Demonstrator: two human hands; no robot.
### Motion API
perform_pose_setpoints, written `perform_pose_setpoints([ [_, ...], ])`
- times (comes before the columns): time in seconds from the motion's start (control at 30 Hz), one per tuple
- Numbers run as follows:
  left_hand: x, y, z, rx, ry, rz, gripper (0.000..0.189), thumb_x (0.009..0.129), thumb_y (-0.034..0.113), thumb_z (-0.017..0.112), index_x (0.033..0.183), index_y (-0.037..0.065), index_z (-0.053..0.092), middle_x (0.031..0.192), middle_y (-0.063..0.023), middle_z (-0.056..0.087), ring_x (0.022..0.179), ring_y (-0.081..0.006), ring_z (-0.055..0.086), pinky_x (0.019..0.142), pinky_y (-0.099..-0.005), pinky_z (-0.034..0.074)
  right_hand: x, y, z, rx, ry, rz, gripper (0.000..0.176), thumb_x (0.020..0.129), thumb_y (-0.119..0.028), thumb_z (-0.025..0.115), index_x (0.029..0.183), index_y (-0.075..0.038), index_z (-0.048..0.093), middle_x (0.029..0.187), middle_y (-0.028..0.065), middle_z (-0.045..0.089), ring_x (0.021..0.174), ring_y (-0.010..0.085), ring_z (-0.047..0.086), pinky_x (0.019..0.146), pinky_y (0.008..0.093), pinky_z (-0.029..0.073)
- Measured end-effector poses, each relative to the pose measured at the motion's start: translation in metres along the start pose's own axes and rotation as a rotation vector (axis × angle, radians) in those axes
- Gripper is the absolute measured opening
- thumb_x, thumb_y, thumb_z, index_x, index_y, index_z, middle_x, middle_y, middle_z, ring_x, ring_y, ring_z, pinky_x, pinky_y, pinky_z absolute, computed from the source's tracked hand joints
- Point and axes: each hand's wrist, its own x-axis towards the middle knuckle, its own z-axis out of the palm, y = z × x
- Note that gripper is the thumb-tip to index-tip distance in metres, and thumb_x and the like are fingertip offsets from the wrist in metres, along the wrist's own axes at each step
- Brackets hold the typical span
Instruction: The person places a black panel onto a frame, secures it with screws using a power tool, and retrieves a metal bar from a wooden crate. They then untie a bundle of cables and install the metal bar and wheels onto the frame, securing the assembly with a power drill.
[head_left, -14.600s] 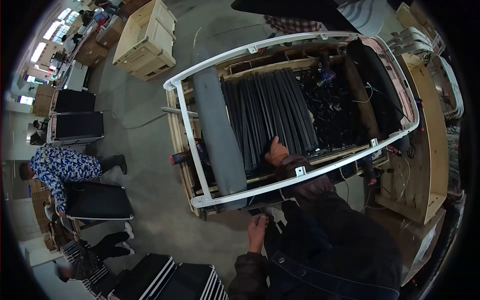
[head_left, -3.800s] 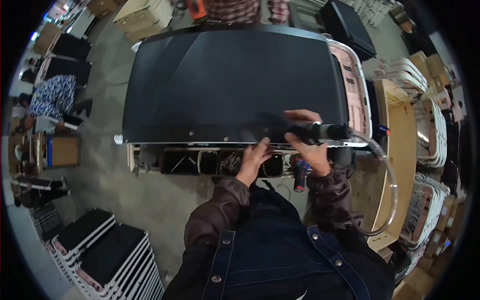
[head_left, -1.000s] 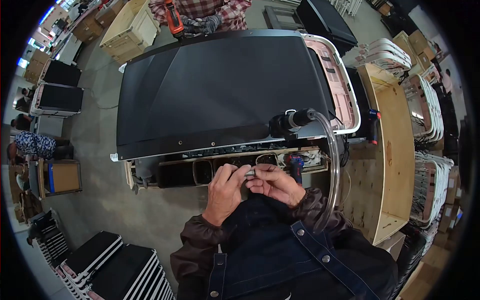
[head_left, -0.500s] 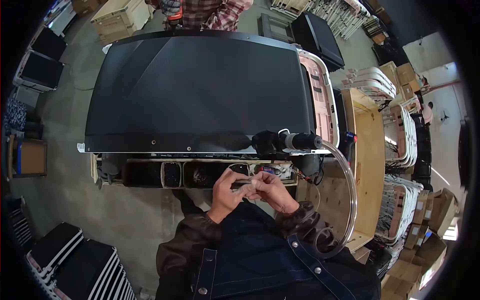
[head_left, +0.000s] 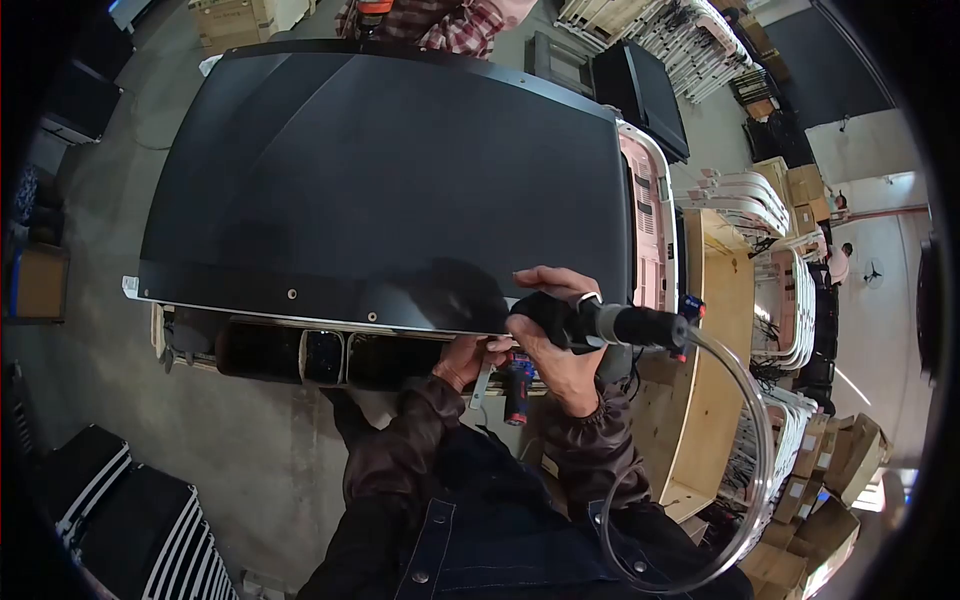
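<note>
- My left hand is at the near edge of the black panel; its grip I cannot tell.
- My right hand grips the hose-fed tool by the panel's near right corner; I should hold it square and steady.

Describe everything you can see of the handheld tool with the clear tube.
The handheld tool has a dark front body, a grey collar and a black cylindrical end, from which a clear, flexible-looking tube loops down toward the person's lap. The right hand is wrapped around the front body. The tool lies roughly level, tube end to the right, at the near edge of the black panel. Whether its front touches the panel is hidden.
</note>
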Motion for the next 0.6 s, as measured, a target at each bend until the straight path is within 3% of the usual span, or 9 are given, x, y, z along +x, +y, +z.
perform_pose_setpoints([
  [0.1, 0.008, 0.006, 0.012, -0.053, 0.131, 0.051, 0.019, 0.101, 0.030, 0.062, 0.095, 0.012, 0.060, 0.079, 0.0021, 0.055, 0.063, -0.0073, 0.047, 0.056, -0.0239, 0.038, 0.006, 0.007, -0.020, 0.111, -0.207, -0.151, 0.051, 0.076, 0.006, 0.081, 0.121, -0.003, 0.058, 0.120, 0.0157, 0.064, 0.109, 0.0230, 0.065, 0.095, 0.0371, 0.054],
  [0.2, 0.020, 0.008, -0.007, 0.040, 0.037, 0.007, 0.019, 0.101, 0.030, 0.063, 0.095, 0.012, 0.060, 0.077, 0.0010, 0.056, 0.063, -0.0092, 0.049, 0.057, -0.0261, 0.042, 0.003, 0.009, -0.031, 0.141, -0.226, -0.158, 0.052, 0.076, 0.004, 0.081, 0.121, -0.003, 0.057, 0.118, 0.0177, 0.063, 0.110, 0.0257, 0.064, 0.096, 0.0403, 0.054],
  [0.3, 0.032, -0.004, -0.043, 0.106, -0.121, 0.001, 0.021, 0.097, 0.028, 0.068, 0.106, 0.009, 0.067, 0.089, -0.0002, 0.067, 0.073, -0.0090, 0.060, 0.060, -0.0228, 0.046, 0.009, 0.011, -0.039, 0.178, -0.257, -0.152, 0.048, 0.077, 0.001, 0.080, 0.118, -0.003, 0.056, 0.115, 0.0177, 0.063, 0.110, 0.0281, 0.064, 0.100, 0.0447, 0.051],
  [0.37, 0.024, -0.009, -0.044, 0.192, 0.083, 0.150, 0.022, 0.098, 0.028, 0.066, 0.109, 0.009, 0.068, 0.088, 0.0021, 0.066, 0.071, -0.0064, 0.058, 0.060, -0.0215, 0.045, 0.013, 0.013, -0.038, 0.196, -0.272, -0.146, 0.046, 0.077, -0.001, 0.080, 0.116, -0.003, 0.056, 0.113, 0.0178, 0.063, 0.109, 0.0293, 0.063, 0.101, 0.0470, 0.049],
  [0.4, 0.022, -0.008, -0.039, 0.186, 0.080, 0.150, 0.022, 0.098, 0.028, 0.066, 0.109, 0.009, 0.068, 0.088, 0.0021, 0.066, 0.071, -0.0064, 0.058, 0.060, -0.0215, 0.045, 0.016, 0.013, -0.036, 0.225, -0.266, -0.137, 0.045, 0.076, 0.000, 0.079, 0.114, -0.003, 0.055, 0.111, 0.0177, 0.063, 0.107, 0.0296, 0.063, 0.102, 0.0478, 0.049],
  [0.47, 0.021, -0.007, -0.030, 0.160, 0.286, 0.170, 0.025, 0.099, 0.029, 0.066, 0.113, 0.009, 0.068, 0.091, 0.0035, 0.066, 0.073, -0.0040, 0.056, 0.061, -0.0209, 0.045, 0.022, 0.015, -0.036, 0.246, -0.260, -0.125, 0.043, 0.075, 0.001, 0.078, 0.112, -0.003, 0.055, 0.109, 0.0176, 0.063, 0.105, 0.0299, 0.063, 0.102, 0.0486, 0.048],
  [0.6, 0.021, -0.012, -0.020, 0.176, 0.265, 0.244, 0.027, 0.100, 0.030, 0.065, 0.117, 0.009, 0.068, 0.094, 0.0039, 0.066, 0.074, -0.0028, 0.054, 0.062, -0.0206, 0.044, 0.027, 0.018, -0.038, 0.245, -0.275, -0.138, 0.041, 0.073, 0.001, 0.076, 0.107, -0.004, 0.054, 0.102, 0.0165, 0.063, 0.099, 0.0298, 0.064, 0.099, 0.0491, 0.050],
])
